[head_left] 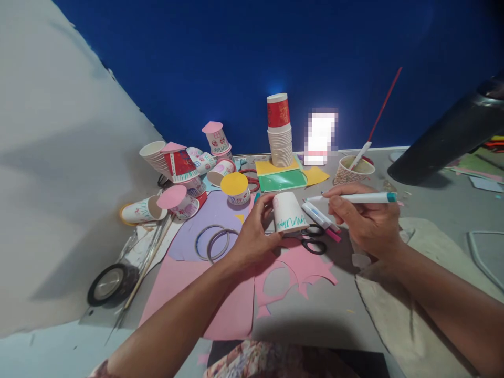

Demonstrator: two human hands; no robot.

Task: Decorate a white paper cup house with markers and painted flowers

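Observation:
My left hand (258,223) grips a white paper cup (289,210) from its left side. The cup is upside down, with green zigzag strokes along its lower edge and a faint pink drawing near its left side. In my right hand (364,218) is a white marker (362,198) with a teal end at the right; its tip points left, just right of the cup and apart from it. Below the marker lie white pens with pink ends (321,218). Black-handled scissors (314,245) rest right of the cup, partly hidden. Cut pink paper (293,268) lies beneath.
Decorated cups with paper roofs (183,163) crowd the back left. A tall cup stack (280,142) stands at the back, near a bright phone-like screen (321,137). At right are a cup with a stick (354,170) and a black cylinder (441,136). Tape rolls (108,283) lie left.

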